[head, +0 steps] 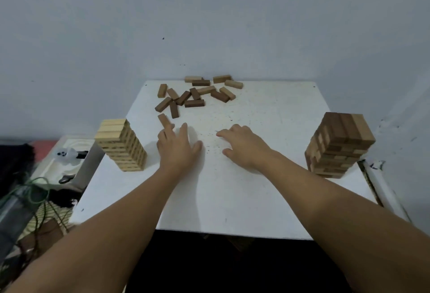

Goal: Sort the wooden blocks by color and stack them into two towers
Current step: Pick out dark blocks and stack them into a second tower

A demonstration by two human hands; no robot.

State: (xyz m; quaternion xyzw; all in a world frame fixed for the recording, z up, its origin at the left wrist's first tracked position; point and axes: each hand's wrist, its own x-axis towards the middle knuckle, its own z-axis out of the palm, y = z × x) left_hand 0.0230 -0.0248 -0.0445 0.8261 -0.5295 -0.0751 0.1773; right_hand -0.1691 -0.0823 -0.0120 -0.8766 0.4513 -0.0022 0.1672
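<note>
A white desk (232,199) stood against a pale blue wall (209,25), its top scuffed with dark specks. No brand, label or writing could be read on anything in view.

On the desk's left edge stood a light-wood tower (121,145), built wholly of pale blocks in crossed layers. Near the right edge stood a dark-wood tower (338,145), mostly brown blocks, though several paler blocks showed in its sides and one pale block lay along its top layer.

At the far edge, a loose pile of blocks (197,93) lay scattered, dark and light pieces mixed, some touching and overlapping.

The left hand (178,150) lay palm down on the desk, fingers spread, with its forefinger tip touching a single brown block (163,120) that lay flat just in front of the pile and apart from it. The hand was not closed around the block, only touching it.

The right hand (244,147) rested open and palm down near the middle of the desk, fingers loosely curved, holding nothing and well apart from both towers.

Left of the desk, lower down, lay tangled green cable (35,190) and a white tray-like object (67,153).
</note>
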